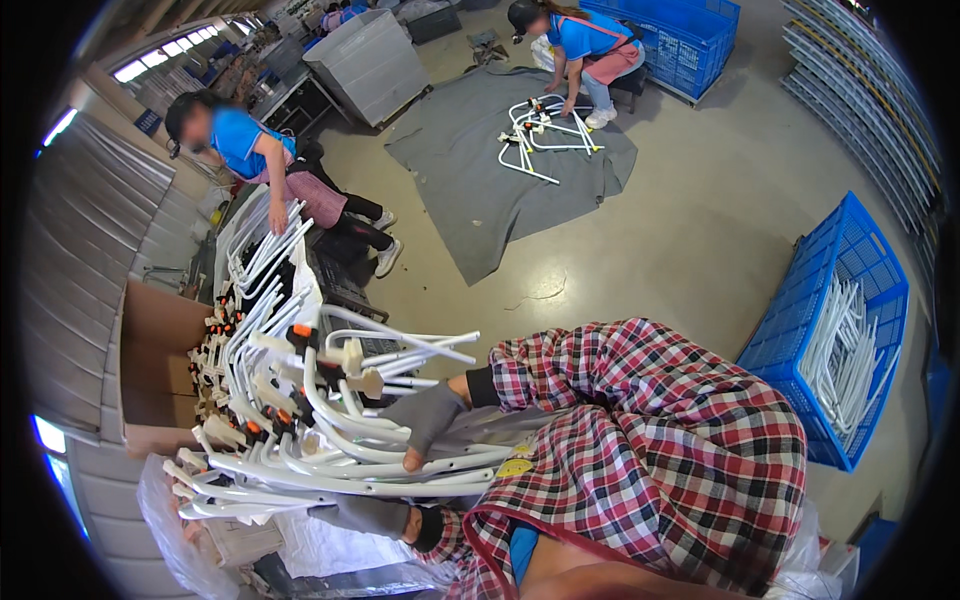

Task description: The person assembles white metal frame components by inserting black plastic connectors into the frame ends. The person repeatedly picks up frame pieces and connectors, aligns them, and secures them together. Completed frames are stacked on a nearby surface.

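Note:
White bent metal tube frames (380,487) with white, black and orange plastic joints lie in a dense row before me. My right hand (430,415), in a grey glove with a bare fingertip showing, is closed over several curved tubes from above. Lower down, my left hand (368,515), also in a grey glove, is closed round the lowest white tubes; its fingers are partly hidden. The tube ends point toward my checked sleeves, and a yellow sticker (515,467) shows next to them. More frames (262,335) pile up farther along the row.
A cardboard box (155,350) stands beyond the joints. A co-worker (240,150) reaches into the row's far end; another person (590,50) bends over frames on a grey floor cloth (460,190). A blue crate (800,330) with white tubes stands right, near stacked racks (860,100).

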`<state>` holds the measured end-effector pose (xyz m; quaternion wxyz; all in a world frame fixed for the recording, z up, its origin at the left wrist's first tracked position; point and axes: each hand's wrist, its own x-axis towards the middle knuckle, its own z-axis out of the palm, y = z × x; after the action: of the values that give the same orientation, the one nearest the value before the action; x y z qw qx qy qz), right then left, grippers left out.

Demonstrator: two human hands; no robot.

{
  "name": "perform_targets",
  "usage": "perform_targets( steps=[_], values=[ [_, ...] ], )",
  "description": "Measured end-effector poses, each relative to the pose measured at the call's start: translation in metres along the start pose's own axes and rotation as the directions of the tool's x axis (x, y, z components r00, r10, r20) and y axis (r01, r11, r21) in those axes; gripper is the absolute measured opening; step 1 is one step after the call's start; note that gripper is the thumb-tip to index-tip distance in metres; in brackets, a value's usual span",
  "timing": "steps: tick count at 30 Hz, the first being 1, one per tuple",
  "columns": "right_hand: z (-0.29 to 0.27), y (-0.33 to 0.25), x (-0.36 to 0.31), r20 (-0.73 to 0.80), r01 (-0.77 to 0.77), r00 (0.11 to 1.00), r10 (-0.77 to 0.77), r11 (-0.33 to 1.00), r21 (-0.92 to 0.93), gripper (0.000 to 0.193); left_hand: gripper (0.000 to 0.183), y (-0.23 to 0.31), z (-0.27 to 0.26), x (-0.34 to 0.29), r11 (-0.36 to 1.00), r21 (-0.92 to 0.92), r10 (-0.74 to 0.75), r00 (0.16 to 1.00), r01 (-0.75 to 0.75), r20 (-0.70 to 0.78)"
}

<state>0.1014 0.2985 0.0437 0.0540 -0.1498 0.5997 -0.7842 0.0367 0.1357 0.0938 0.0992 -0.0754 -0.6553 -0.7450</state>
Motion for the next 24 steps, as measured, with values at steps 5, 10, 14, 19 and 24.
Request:
perform_targets(
  steps=[5,10,14,19,24],
  values=[
    [-0.045,-0.026,0.010,-0.135,-0.028,0.991,-0.010,0.960,-0.277,0.076,0.049,-0.009,0.043,0.034,0.992,-0.121,0.049,0.987,-0.031,0.153],
    [-0.098,-0.089,-0.014,-0.337,-0.109,0.941,-0.006,0.940,-0.322,0.076,0.053,-0.012,0.128,0.072,0.975,-0.203,-0.021,0.945,0.092,0.327],
    [-0.160,-0.135,-0.042,-0.462,-0.097,0.884,-0.069,0.940,-0.327,0.078,0.054,-0.011,0.236,0.092,0.950,-0.294,0.045,0.892,0.101,0.451],
    [-0.214,-0.132,0.063,-0.668,-0.351,0.742,0.057,0.882,-0.314,0.078,0.048,-0.066,0.289,0.200,0.794,-0.479,0.024,0.768,0.375,0.640],
    [-0.243,-0.118,0.044,-0.726,-0.414,0.666,0.171,0.895,-0.169,0.076,0.046,-0.094,0.332,0.193,0.741,-0.417,-0.064,0.673,0.526,0.736]
  ],
)
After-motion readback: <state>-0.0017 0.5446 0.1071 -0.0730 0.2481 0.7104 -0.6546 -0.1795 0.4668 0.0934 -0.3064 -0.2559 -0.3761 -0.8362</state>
